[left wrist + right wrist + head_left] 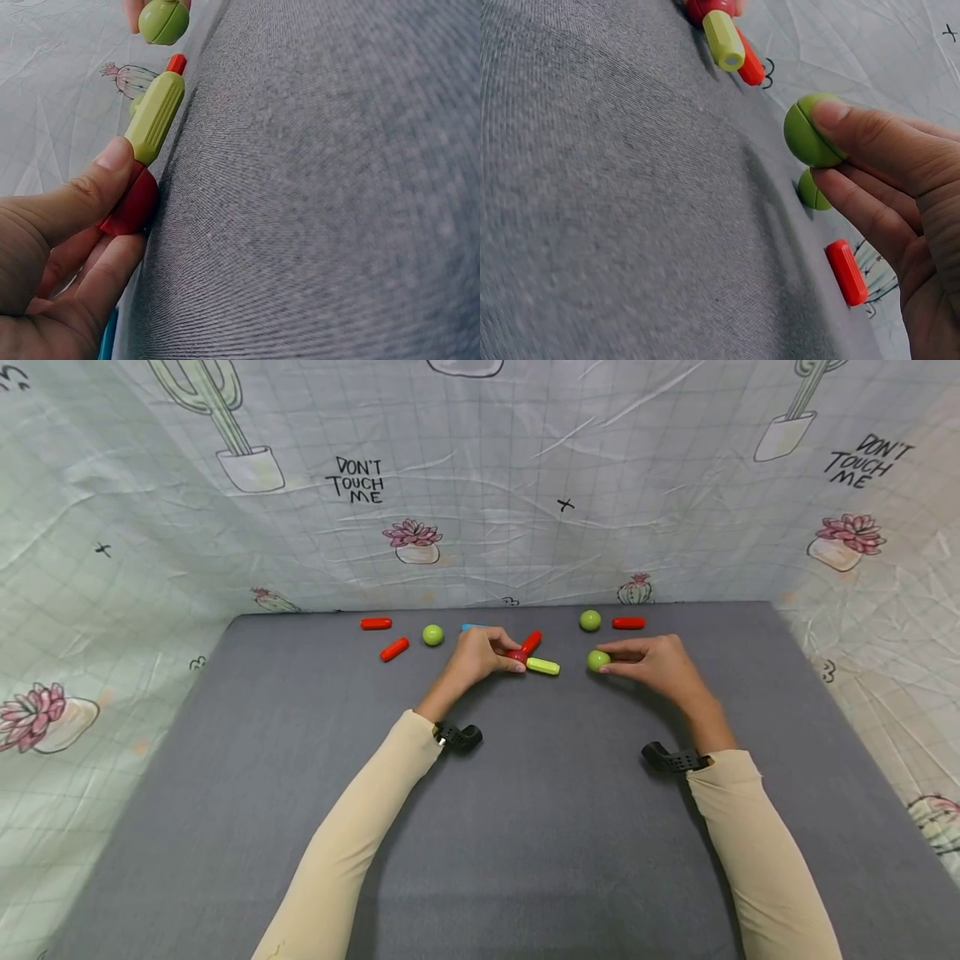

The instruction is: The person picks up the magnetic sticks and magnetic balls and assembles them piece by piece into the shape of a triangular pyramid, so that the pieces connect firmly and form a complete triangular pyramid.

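Note:
My left hand point(482, 653) pinches a red ball point(137, 204) between thumb and fingers. A yellow-green stick point(543, 667) and a red stick point(532, 642) both stick out from that ball. To the right, my right hand point(654, 665) holds a green ball point(810, 133) between thumb and fingertips, a short gap away from the yellow-green stick's tip. In the left wrist view that green ball point(164, 21) shows beyond the stick's far end. Fingers hide part of each ball.
Behind the right hand lie another green ball point(590, 621) and a red stick point(628, 622). Left of the left hand are a green ball point(432, 635) and two red sticks point(394, 649). A blue stick point(474, 627) is partly hidden behind the left hand. Patterned cloth point(480, 485) rises behind the grey table point(555, 843).

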`<act>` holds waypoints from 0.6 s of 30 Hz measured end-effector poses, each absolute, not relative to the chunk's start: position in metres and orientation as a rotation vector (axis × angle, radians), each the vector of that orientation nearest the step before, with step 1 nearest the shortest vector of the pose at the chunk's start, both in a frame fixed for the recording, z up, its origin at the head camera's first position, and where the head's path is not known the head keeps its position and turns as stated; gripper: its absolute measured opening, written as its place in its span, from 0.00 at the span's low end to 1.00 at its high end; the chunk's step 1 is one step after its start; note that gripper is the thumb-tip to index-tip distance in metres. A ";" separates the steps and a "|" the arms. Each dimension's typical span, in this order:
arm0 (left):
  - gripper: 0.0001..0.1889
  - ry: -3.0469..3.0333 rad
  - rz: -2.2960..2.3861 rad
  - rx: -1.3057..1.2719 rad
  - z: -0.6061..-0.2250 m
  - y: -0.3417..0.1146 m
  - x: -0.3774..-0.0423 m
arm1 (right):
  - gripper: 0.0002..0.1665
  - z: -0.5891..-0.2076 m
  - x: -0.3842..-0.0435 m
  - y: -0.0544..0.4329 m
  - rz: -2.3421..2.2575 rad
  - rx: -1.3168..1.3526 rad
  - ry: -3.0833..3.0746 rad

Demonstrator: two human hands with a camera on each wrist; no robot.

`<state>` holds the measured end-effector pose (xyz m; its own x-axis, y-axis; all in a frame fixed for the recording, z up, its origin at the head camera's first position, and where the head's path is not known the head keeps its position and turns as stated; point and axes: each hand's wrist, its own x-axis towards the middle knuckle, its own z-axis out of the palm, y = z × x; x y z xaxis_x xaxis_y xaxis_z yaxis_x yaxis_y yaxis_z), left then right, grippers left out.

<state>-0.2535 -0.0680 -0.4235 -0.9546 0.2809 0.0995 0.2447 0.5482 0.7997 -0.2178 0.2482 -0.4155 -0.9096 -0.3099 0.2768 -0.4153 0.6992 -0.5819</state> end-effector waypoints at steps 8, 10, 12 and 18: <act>0.15 2.729 1.421 0.476 -0.426 -0.069 -0.254 | 0.21 -0.417 -0.218 0.239 1.061 0.590 -2.795; 0.15 2.734 1.421 0.477 -0.426 -0.068 -0.255 | 0.22 -0.417 -0.218 0.237 1.053 0.606 -2.803; 0.15 2.734 1.423 0.475 -0.426 -0.068 -0.255 | 0.21 -0.417 -0.219 0.235 1.049 0.621 -2.814; 0.15 2.738 1.424 0.460 -0.426 -0.067 -0.254 | 0.21 -0.419 -0.221 0.227 1.116 0.652 -2.853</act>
